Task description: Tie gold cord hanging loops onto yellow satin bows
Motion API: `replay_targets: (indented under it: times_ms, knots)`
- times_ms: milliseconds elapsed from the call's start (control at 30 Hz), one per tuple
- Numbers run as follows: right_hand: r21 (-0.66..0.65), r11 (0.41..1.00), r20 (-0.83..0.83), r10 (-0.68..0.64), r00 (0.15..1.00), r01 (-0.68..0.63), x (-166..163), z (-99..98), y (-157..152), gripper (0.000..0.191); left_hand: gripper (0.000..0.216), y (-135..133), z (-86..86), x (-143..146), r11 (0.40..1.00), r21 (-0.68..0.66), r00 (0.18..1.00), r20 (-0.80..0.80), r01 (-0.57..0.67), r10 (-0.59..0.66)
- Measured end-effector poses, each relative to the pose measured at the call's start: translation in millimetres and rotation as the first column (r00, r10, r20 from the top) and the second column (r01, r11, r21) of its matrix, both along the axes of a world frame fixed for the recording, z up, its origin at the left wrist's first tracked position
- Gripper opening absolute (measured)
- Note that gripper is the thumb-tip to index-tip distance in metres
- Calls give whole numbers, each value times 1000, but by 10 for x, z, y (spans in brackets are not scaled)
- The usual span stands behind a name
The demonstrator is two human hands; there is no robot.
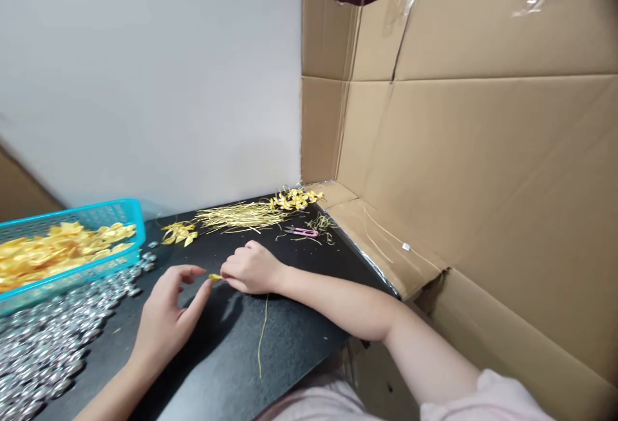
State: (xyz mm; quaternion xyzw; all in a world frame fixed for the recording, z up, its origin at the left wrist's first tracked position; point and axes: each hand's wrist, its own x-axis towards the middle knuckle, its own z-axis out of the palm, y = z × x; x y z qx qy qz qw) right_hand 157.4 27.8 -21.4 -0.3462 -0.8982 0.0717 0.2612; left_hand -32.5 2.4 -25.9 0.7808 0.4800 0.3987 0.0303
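My right hand (253,268) is closed in a pinch over the black table, gripping a small folded piece of yellow ribbon (215,277) that pokes out past the fingertips. A thin yellow-green cord (263,337) trails from beneath this hand toward the table's front edge. Facing it, my left hand (171,308) is open, thumb and forefinger curved apart. The left thumb tip comes very close to the ribbon piece; whether it touches, I cannot tell.
At left, a turquoise basket (138,221) holds yellow ribbon pieces, with many silvery beads (58,337) before it. Ribbon pieces (181,233), cut cords (241,216), a yellow knotted pile (295,199) and pink thread snips (302,232) lie behind my hands. Cardboard (458,170) walls the right side.
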Motion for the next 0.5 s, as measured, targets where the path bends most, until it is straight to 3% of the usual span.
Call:
replay_targets:
  times_ms: [67, 133, 333, 500]
  knots:
    - [257, 964, 263, -2, 965, -68, 26, -42, -9, 18, 24, -11, -64, -7, 998, 13, 996, -60, 59, -58]
    - [355, 929, 324, -15, 946, -107, 28, -68, 0, 24, 21, -2, -100, -32, 993, 47, 987, -123, 111, -105]
    - [408, 904, 320, -8, 947, -130, 7, -90, 14, 30, 20, 43, -94, -87, 968, 163, 961, -232, 193, -152]
    - [394, 911, 325, -15, 946, -122, 6, -118, 36, 29, 21, 62, -78, -96, 968, 134, 954, -244, 211, -174]
